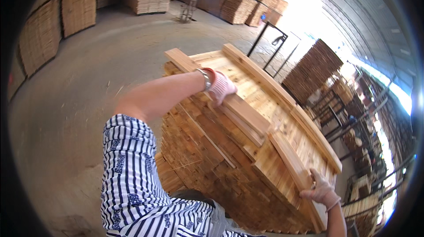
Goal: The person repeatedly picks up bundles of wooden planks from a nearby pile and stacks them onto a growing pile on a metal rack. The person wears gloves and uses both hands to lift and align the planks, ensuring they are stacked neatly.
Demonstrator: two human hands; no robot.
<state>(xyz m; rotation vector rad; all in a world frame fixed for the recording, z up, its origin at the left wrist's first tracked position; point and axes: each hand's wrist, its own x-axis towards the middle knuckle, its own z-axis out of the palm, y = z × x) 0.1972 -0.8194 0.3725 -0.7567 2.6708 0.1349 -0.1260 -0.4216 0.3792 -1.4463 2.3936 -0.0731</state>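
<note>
A stack of wooden boards (221, 166) stands in front of me, its top layer of pale, knotty boards (254, 82) lying flat. Along its near left edge runs a loose wooden plank (249, 115), and my left hand (222, 87), in a pink knit glove, is wrapped over its middle. A second plank (289, 159) lies along the near right edge. My right hand (321, 190), also gloved, grips that plank with thumb and fingers on either side. On the far edge rest more long planks (260, 75), touched by neither hand.
Tall strapped lumber stacks (79, 7) line the far left. A black metal frame (269, 45) stands just beyond the boards. Behind it rises a leaning-looking wood stack (312, 71). Racks and timber (357, 148) fill the right side. Concrete floor (88, 104) spreads to the left.
</note>
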